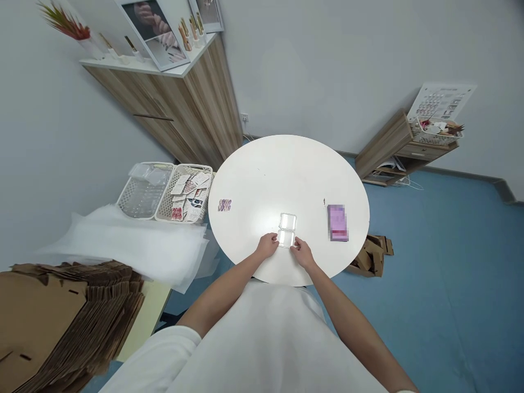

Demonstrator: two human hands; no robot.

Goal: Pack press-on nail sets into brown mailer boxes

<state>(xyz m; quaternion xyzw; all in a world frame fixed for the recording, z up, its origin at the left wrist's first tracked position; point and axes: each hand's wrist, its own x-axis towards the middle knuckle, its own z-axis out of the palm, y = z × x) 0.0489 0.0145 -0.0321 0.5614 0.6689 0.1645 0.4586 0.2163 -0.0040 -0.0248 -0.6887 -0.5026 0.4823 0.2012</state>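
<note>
A clear plastic case (287, 230) lies unfolded near the front edge of the round white table (286, 164), its two halves one behind the other. My left hand (267, 245) grips the near half by its left side. On the opposite side, my right hand (302, 252) pinches the near right corner of the same case. Off to the left on the tabletop sits a small set of purplish press-on nails (224, 205). To the right rests a pink-purple box (338, 222), its surface blurred, with a tiny dark item (325, 202) behind it.
Left of the table stand a white basket of printed cards (189, 194) and a basket of clear plastic cases (145, 191). White foam sheets (139, 245) and stacked flat cardboard boxes (82, 322) lie nearer. A cardboard box (370, 256) is on the floor at right. Wooden cabinets (196, 93) stand behind.
</note>
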